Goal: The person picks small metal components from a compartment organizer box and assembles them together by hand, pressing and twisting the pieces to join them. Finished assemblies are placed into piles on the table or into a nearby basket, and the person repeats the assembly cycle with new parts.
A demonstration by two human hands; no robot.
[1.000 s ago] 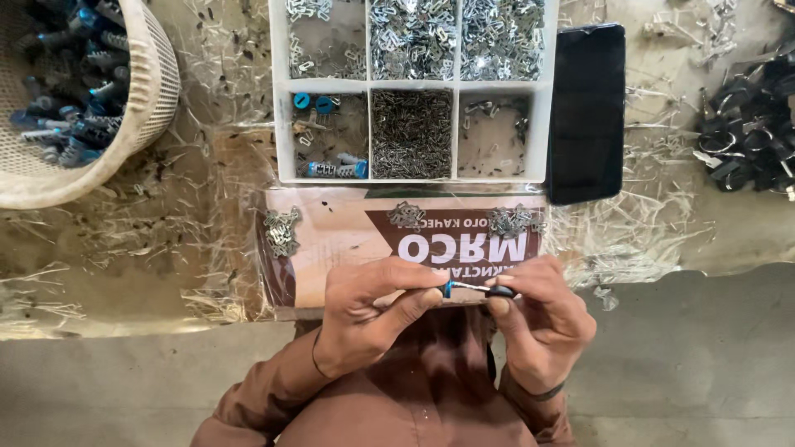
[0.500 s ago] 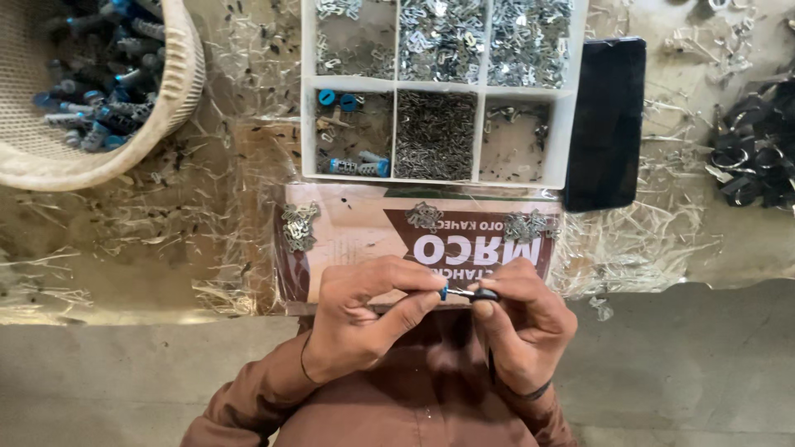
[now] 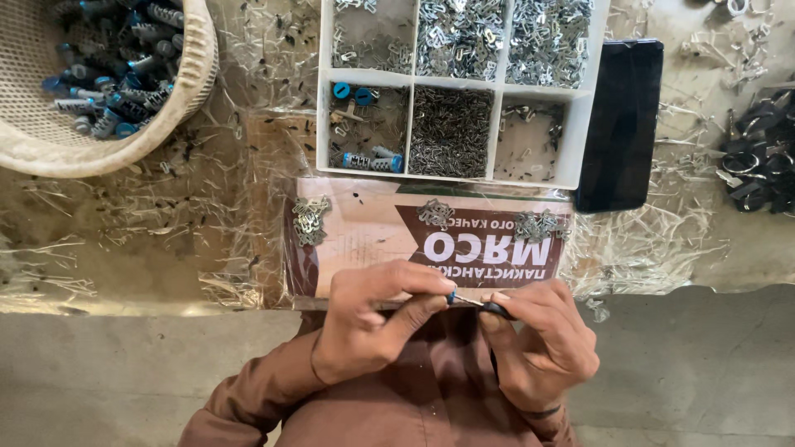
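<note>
My left hand (image 3: 377, 319) and my right hand (image 3: 542, 343) meet just below a printed brown and white cardboard sheet (image 3: 364, 236). Together they pinch a small slim part (image 3: 468, 301) with a blue tip on the left, a thin metal middle and a black end on the right. My left fingertips close on the blue end, my right fingertips on the black end. Three little heaps of metal clips (image 3: 308, 219) lie on the cardboard above my hands.
A white compartment tray (image 3: 571, 141) holds metal clips, tiny pins and a few blue-capped pieces. A woven basket (image 3: 186, 74) of blue-capped parts stands at upper left. A black phone (image 3: 619, 124) lies right of the tray, black parts (image 3: 758, 161) at far right.
The view has shifted slightly, so the tray and basket sit a bit further right. My hands stay together on the small part, with only small finger movements.
</note>
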